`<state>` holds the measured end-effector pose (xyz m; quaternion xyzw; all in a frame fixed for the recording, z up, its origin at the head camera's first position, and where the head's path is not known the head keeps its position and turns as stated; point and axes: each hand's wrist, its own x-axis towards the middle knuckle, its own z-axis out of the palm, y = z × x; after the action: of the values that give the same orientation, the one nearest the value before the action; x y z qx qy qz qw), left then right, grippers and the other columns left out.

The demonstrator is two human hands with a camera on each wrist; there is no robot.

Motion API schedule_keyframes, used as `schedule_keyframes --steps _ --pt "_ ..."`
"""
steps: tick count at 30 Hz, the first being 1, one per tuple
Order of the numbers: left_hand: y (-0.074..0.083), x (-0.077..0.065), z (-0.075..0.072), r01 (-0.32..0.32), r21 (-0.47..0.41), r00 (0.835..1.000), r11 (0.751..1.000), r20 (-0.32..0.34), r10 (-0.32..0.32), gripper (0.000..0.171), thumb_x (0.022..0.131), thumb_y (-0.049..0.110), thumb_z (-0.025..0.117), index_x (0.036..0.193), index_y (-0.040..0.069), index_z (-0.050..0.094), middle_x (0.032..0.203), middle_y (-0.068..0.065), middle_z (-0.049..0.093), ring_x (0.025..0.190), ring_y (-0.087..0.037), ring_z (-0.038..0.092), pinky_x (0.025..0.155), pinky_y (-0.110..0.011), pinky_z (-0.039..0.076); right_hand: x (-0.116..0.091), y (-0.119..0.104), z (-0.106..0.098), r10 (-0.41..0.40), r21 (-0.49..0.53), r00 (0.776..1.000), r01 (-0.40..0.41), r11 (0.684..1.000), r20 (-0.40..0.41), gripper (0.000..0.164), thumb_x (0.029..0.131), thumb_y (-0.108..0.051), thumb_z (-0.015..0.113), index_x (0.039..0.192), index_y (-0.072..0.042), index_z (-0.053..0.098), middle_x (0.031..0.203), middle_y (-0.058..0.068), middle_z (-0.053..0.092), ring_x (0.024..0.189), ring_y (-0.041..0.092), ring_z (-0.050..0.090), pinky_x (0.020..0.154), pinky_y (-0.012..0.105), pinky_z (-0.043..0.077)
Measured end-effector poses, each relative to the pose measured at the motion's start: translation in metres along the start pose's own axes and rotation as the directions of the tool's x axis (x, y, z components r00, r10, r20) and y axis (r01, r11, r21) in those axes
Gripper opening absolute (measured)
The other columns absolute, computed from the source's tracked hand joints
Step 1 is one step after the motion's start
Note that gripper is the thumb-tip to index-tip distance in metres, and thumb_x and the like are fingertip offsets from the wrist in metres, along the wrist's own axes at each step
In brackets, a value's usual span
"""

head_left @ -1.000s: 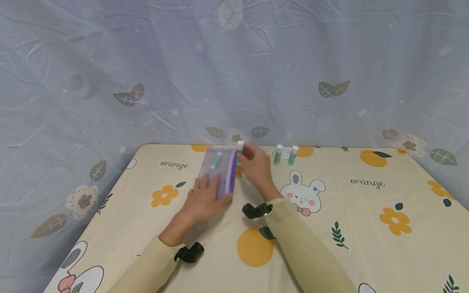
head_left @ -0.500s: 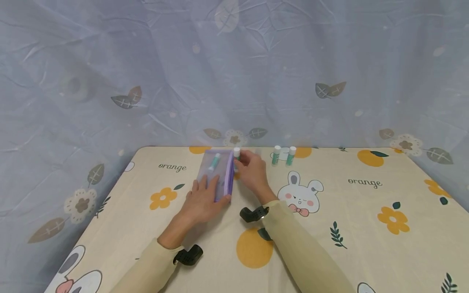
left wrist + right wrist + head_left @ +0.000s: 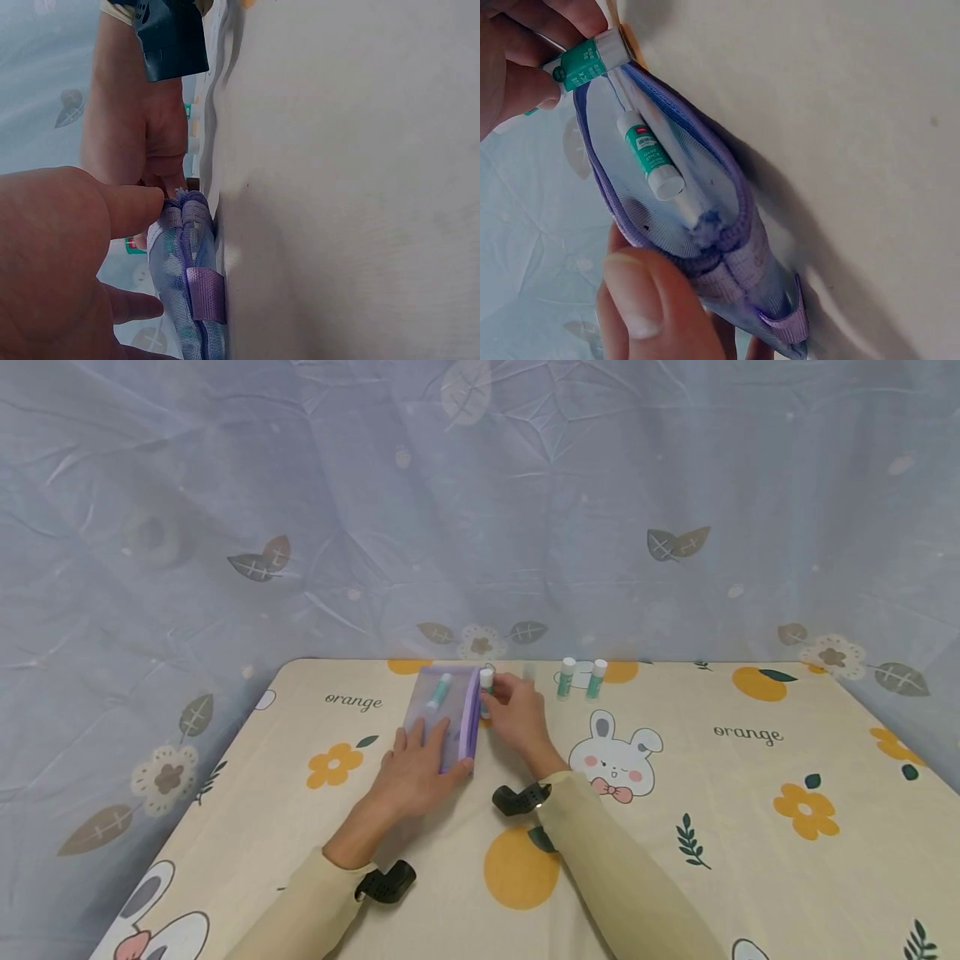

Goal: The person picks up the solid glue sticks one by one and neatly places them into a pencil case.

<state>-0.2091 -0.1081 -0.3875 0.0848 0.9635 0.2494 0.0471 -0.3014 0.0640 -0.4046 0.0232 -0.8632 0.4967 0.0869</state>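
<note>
My left hand (image 3: 414, 774) rests on a purple mesh zipper pouch (image 3: 459, 693), fingers spread across its top and thumb along its near right edge. The pouch lies with its long unzipped side toward my right hand (image 3: 519, 717). There, thumb and fingers pinch a green-and-white glue stick (image 3: 583, 64), its white cap pointing up in the head view. In the right wrist view the held stick overlaps the far end of the gaping mouth, whose purple rim (image 3: 741, 176) stands apart. Inside lies another glue stick (image 3: 646, 150), also visible through the mesh.
Two more glue sticks, one (image 3: 566, 678) left of the other (image 3: 597, 679), stand upright near the table's back edge, right of my right hand. A patterned cream cloth (image 3: 637, 877) covers the table. Behind it hangs a grey-blue curtain (image 3: 480, 510).
My right hand has come slightly nearer with the glue stick, alongside the pouch's open side. The left hand stays on the pouch. The head view has shifted a little.
</note>
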Motion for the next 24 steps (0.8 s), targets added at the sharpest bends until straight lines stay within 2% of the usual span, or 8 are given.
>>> schedule_keyframes --steps 12,24 --pt "-0.0005 0.0003 0.0004 0.004 -0.003 1.000 1.000 0.001 -0.004 0.080 0.104 0.049 0.058 0.167 0.008 0.031 0.173 -0.033 0.020 0.158 -0.060 0.018 0.122 -0.074 0.026 0.0006 0.0006 0.0023 -0.012 0.011 1.000 0.012 1.000 0.002 0.036 0.101 -0.014 0.072 0.136 -0.009 0.069 0.129 0.015 0.077 0.120 0.032 0.074 0.106 0.045 0.057" --pt "0.0008 0.0000 -0.0008 0.002 -0.010 1.000 1.000 0.002 -0.002 0.080 0.104 0.048 0.059 0.167 0.007 0.031 0.173 -0.033 0.020 0.158 -0.059 0.019 0.121 -0.074 0.026 0.0015 0.0002 0.0054 0.025 0.042 1.000 -0.025 0.999 -0.008 0.036 0.100 -0.016 0.072 0.135 -0.008 0.069 0.128 0.015 0.077 0.119 0.030 0.075 0.105 0.043 0.058"
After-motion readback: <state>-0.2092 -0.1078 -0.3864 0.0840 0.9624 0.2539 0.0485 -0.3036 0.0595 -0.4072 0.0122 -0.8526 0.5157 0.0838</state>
